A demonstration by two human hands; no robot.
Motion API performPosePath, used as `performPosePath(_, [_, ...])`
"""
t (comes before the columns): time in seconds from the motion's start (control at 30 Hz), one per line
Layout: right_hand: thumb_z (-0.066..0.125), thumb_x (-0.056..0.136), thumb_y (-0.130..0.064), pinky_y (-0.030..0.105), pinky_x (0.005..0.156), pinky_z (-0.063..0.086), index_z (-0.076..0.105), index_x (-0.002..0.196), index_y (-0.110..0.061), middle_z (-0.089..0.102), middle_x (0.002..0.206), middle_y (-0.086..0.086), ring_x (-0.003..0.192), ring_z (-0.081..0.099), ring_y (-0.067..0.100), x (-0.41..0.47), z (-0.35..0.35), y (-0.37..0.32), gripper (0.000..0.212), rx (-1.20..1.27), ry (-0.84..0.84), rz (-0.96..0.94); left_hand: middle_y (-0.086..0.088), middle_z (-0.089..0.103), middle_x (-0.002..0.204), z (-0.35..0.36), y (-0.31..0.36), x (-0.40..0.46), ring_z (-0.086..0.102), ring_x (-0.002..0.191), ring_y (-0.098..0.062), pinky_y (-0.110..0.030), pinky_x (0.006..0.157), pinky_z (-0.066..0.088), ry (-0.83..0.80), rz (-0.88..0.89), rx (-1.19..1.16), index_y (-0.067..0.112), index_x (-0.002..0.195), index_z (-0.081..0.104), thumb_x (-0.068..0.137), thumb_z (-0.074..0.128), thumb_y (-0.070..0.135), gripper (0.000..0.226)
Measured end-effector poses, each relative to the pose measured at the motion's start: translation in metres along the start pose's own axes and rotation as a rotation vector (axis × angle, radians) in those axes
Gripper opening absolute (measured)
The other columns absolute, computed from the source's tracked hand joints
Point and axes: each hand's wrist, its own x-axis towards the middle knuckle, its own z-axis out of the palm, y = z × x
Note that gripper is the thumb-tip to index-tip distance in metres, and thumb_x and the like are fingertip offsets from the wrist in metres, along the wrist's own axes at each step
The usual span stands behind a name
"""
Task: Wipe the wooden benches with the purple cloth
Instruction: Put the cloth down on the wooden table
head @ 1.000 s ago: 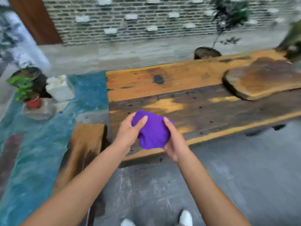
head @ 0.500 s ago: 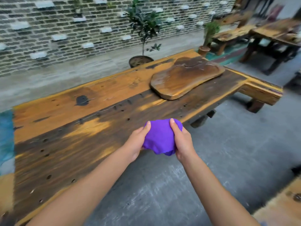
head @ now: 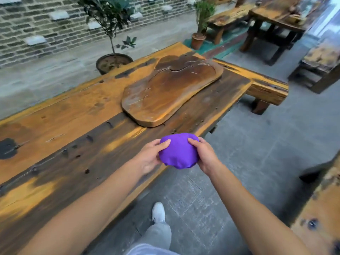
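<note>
head view: 2 hands hold the bunched purple cloth (head: 179, 150) above the near edge of the long wooden bench (head: 73, 129). left hand (head: 149, 157) and right hand (head: 207, 155) grip its sides. a wooden slab (head: 171, 91) lies farther back.

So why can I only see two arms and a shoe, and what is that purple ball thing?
The picture comes from a camera worn on a person's head, looking forward and down, so you see only what they see: their own arms, one trouser leg and a white shoe on the grey floor. There is no robot here. The purple thing is a soft purple cloth bunched into a ball. The left hand and the right hand hold it from both sides, in the air at the near edge of a long wooden bench. On that bench lies a rounded brown wooden slab. Behind stand a potted small tree and a brick wall. The cloth is not yet on the wood.
</note>
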Motion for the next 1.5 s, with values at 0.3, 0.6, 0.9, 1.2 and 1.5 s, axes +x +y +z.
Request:
performPosePath(0.3, [0.067,0.093,-0.001,0.035,0.090,0.051,0.071,0.106,-0.018,0.072,0.100,0.007,0.094,0.063,0.020,0.193,-0.018,-0.074,0.022,-0.296,-0.035,-0.090,-0.014,0.066,0.128,0.027,0.040,0.169,0.067,0.113,-0.029,-0.046,0.076,0.060,0.221,-0.100,-0.071,0.007,0.127,0.057,0.093,0.069,0.015,0.037])
performPosePath(0.6, [0.065,0.093,0.004,0.032,0.090,0.051,0.070,0.112,-0.011,0.071,0.102,0.008,0.096,0.062,0.019,0.368,-0.033,-0.061,0.025,-0.515,-0.113,0.007,-0.015,0.063,0.116,0.051,0.017,0.315,0.066,0.084,-0.019,-0.035,0.060,0.061,0.597,-0.181,-0.038,0.008,0.124,0.053,0.094,0.069,0.014,0.035])
performPosePath(0.9, [0.074,0.089,-0.008,0.037,0.093,0.054,0.070,0.116,-0.011,0.072,0.103,0.008,0.094,0.066,0.025,0.440,-0.058,-0.076,0.027,-0.768,-0.101,0.062,-0.022,0.065,0.116,0.069,0.000,0.386,0.069,0.097,-0.035,-0.053,0.084,0.059,0.693,-0.243,0.141,0.010,0.116,0.054,0.093,0.072,0.015,0.030])
performPosePath(1.2, [0.070,0.092,-0.033,0.041,0.098,0.050,0.065,0.125,-0.021,0.066,0.128,0.008,0.121,0.061,0.033,0.445,-0.058,-0.100,0.035,-1.295,-0.173,-0.012,-0.016,0.054,0.142,0.067,0.021,0.385,0.053,0.129,-0.034,-0.041,0.103,0.043,0.557,-0.455,0.852,0.012,0.144,0.040,0.098,0.054,0.050,0.061])
performPosePath(1.5, [0.067,0.089,-0.030,0.043,0.110,0.038,0.055,0.140,-0.017,0.048,0.144,0.014,0.133,0.045,0.036,0.388,0.057,-0.185,0.053,-1.368,-0.459,-0.522,-0.016,0.057,0.134,0.023,0.119,0.302,0.055,0.122,-0.035,-0.040,0.099,0.046,0.671,-0.275,1.050,0.012,0.133,0.050,0.098,0.047,0.055,0.055])
